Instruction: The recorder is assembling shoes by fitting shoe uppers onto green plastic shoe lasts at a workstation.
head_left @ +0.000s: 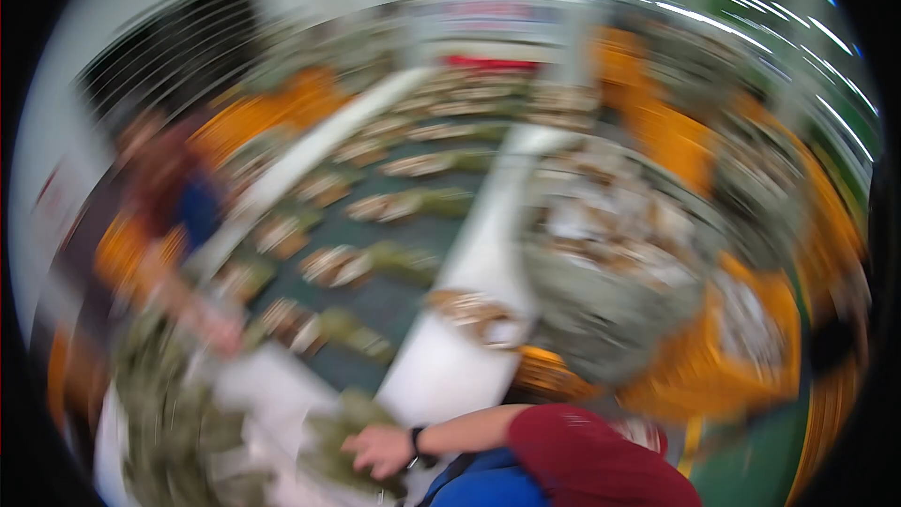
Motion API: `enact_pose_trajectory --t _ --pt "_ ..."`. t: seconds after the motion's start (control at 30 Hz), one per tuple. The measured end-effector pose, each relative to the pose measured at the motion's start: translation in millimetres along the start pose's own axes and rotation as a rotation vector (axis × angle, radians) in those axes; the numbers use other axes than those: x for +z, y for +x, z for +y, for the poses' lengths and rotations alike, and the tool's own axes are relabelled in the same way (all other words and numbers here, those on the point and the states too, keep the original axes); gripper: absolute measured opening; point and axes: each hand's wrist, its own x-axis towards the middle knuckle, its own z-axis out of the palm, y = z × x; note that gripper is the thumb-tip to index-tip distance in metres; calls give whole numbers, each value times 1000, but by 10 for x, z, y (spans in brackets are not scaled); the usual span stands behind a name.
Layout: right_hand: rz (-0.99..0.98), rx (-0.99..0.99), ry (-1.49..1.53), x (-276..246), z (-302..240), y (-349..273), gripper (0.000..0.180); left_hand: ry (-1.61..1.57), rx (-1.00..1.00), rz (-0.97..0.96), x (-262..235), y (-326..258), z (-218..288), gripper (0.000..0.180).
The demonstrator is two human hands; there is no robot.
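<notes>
Strong motion blur smears everything. My right hand (380, 452), with a black watch on its wrist, reaches leftward from a dark red sleeve. Its fingers look spread on or just above an olive-green, soft-looking bundle (347, 427) at the near end of the belt; whether they touch it is unclear. Left of it lies a heap of similar olive-green bundles (178, 422) on a white surface (272, 380). I cannot make out my left hand.
A dark green conveyor belt (366, 296) between white rails carries rows of tan-and-white and green bundles. Across it, at left, a co-worker's hand (221, 329) reaches in. To the right stand a grey-lined container (601, 329) of pale pieces and orange crates (676, 380).
</notes>
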Motion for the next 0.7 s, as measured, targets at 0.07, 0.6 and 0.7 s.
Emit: enact_pose_trajectory --t 0.07,0.6,0.7 --pt "160 43 -113 221 63 17 28 -162 292 -173 572 722 986 45" --pt "-83 108 -275 41 -125 25 23 -983 221 -910 1690 254 2481 44" --pt "-53 88 -314 43 -132 61 24 -1114 3 -863 1491 111 2016 43"
